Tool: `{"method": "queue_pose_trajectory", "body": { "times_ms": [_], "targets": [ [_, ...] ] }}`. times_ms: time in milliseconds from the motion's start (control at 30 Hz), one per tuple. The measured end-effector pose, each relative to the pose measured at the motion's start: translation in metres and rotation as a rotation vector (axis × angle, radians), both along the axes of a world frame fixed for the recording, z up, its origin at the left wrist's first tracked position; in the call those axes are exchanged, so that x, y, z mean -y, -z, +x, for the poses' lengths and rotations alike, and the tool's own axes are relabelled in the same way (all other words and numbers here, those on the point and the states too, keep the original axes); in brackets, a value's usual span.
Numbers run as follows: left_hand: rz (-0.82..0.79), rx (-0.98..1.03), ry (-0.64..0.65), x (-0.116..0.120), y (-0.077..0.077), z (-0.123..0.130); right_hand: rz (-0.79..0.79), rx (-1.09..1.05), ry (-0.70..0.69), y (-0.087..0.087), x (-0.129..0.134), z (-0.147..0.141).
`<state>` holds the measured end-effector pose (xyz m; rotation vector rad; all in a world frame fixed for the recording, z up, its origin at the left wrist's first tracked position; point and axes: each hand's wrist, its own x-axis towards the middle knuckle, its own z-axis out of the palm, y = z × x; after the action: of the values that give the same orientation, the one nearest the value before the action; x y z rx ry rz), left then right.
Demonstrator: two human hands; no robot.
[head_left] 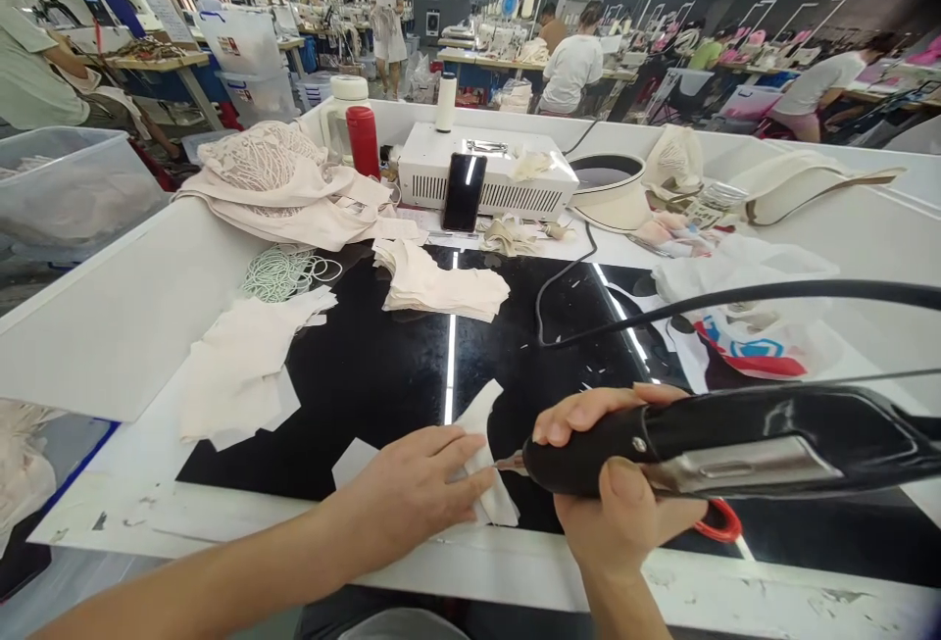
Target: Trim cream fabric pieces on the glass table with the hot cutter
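Near the front edge of the black table surface, my left hand holds a small cream fabric piece, its fingers pressed on it. My right hand is wrapped round a black handheld tool with a cable at its rear. The tool's metal tip points left and reaches the fabric's right edge. A white sheet lies partly under my left hand. Beneath the tool, red scissor handles show at the right.
Stacked cream pieces lie ahead, more pieces at left beside green cord. A white box with a phone stands behind. The black cable crosses the right side near a plastic bag. People work beyond.
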<state>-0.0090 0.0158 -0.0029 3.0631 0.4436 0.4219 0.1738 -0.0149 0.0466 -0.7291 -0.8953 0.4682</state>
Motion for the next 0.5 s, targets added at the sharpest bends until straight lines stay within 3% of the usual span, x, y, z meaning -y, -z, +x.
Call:
{"method": "queue_pose_trajectory", "body": {
  "times_ms": [367,500],
  "targets": [
    [-0.026,0.027,-0.024,0.001,0.005,0.001,-0.005,-0.024,0.027,0.000,-0.009,-0.002],
    [0.048,0.042,-0.071,0.014,0.012,0.004,-0.030,-0.016,0.008,0.002,-0.008,-0.002]
  ]
}}
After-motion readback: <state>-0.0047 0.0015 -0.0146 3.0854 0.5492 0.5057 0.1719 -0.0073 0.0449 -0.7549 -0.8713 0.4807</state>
